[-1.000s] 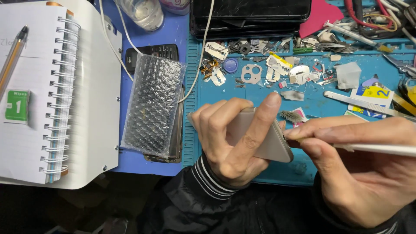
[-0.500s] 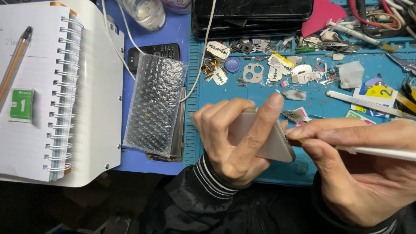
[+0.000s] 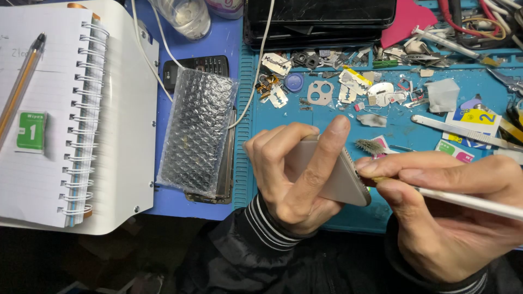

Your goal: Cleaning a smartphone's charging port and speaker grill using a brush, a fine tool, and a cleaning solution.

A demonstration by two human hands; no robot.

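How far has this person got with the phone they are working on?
Seemingly midway. Already out: small metal plates and parts lie scattered on the teal mat. In hand: the left hand grips a beige phone on edge, while the right hand presses a slim white tool to its end. Left: the loose parts remain unfitted; the phone's inside is hidden.

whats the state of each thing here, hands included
left hand: closed around the phone
phone: held tilted, back showing
right hand: pinching a tool
tool: tip at the phone's edge
notebook: open, pen on it
bubble wrap: lying over a device
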